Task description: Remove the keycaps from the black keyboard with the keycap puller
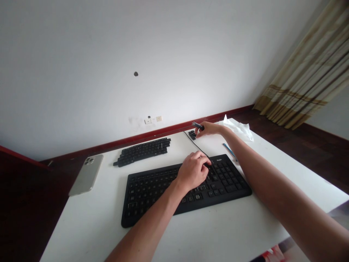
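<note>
A black keyboard (152, 182) lies across the white table, bare key sockets showing over its left and middle parts. My left hand (194, 169) rests on it right of the middle, fingers bent together and their tips on keys near the top edge. Beyond the keyboard, my right hand (208, 128) is closed around a slim dark tool with a greyish end (198, 126); its exact kind is unclear. Beneath that hand lies a small group of loose black keycaps (192, 135). Rows of more removed keycaps (144, 151) lie behind the keyboard at the left.
A phone (86, 174) lies face down at the table's left edge. A thin blue tool (229, 150) is near my right forearm, with crumpled white plastic (240, 129) behind it. The keyboard's cable (195, 144) runs to the back edge. A wall stands beyond.
</note>
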Motion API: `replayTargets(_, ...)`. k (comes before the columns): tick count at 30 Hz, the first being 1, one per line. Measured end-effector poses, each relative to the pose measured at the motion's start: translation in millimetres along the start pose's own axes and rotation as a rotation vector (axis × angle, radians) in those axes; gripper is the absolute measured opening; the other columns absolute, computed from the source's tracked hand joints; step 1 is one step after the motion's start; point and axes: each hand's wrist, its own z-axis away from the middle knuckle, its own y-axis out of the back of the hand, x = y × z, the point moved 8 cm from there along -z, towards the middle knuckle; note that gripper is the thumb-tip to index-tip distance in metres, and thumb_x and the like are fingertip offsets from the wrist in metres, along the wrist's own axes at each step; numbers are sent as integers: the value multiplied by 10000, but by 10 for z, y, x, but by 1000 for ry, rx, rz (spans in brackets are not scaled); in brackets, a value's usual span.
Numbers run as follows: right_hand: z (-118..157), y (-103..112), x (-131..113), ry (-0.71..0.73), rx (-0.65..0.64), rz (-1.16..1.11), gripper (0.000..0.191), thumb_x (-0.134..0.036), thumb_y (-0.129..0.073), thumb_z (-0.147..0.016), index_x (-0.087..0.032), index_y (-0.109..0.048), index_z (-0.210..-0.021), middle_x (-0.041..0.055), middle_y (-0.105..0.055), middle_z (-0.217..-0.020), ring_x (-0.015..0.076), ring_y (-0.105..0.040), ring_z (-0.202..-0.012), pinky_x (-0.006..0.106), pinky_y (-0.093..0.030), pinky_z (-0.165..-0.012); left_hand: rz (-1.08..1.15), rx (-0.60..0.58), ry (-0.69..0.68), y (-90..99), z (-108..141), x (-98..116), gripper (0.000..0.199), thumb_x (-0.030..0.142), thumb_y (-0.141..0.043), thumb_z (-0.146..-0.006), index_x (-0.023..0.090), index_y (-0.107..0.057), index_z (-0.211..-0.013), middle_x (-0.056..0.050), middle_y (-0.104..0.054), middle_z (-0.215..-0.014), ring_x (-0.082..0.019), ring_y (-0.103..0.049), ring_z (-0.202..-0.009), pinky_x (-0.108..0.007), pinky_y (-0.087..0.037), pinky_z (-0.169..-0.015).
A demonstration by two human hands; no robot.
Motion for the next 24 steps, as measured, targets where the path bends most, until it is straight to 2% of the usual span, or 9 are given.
replayTargets(5,54,45,-55,-15,5,25,315,-394,-802,-739,-222,-837,-1001,40,-794,-952,212,-663,-816,302,-471,-729,5,8,-10,6,0,8,292,37,-531,-871,211,-730,-991,-39,-682,-1078,-209,-635,-1034,-356,-548,-996)
replayTargets(15,74,79,-98,24,-4,17,307,-393,-805,-760,-250,-841,-1030,39,-806,-1009,211,-676,-836,299,-483,-724,6,2,-8,20,-8,17,293,38,-524,-875,211,-730,-992,-40,-682,-1079,-215,-637,-1033,-359,-549,-993)
replayTargets(24,56,69,-21,-14,14,35,371,-452,-842,-714,-250,-845,-1024,34,-801,-936,199,-644,-778,294,-480,-701,9,3,-6,23,-3,21,285,48,-536,-878,219,-731,-995,-43,-681,-1079,-216,-638,-1032,-362,-550,-995)
